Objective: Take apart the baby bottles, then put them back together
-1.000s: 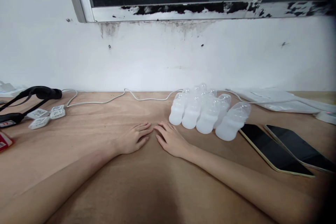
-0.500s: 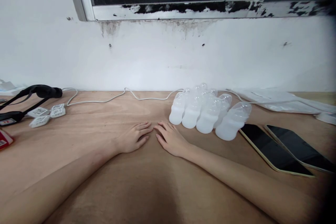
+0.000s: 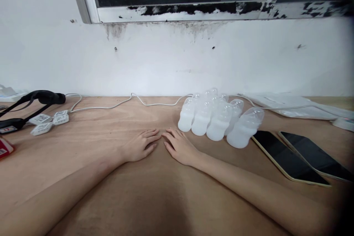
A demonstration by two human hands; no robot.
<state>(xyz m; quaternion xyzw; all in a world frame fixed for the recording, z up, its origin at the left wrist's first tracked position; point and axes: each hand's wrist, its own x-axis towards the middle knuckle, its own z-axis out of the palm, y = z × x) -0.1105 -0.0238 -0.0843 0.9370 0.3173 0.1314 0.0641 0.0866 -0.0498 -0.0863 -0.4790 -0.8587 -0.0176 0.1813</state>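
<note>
My left hand [image 3: 141, 145] lies flat on the wooden table [image 3: 138, 199], palm down, holding nothing. Beside it my right hand [image 3: 180, 146] also rests palm down with its fingers apart and nothing in it. The fingertips of both hands almost meet. Just right of my right hand stand several white bottles with clear domed tops, grouped closely; the nearest to my hand is a bottle [image 3: 186, 118] at the group's left, and a bottle [image 3: 242, 132] is at its right front.
Two dark-screened phones, one phone [image 3: 287, 156] and another phone [image 3: 315, 153], lie at the right. A white cable [image 3: 157, 104] and plastic bag [image 3: 287, 105] lie near the wall. Black headgear [image 3: 45, 97], white labelled packets [image 3: 41, 118] and a red item [image 3: 4, 147] are left.
</note>
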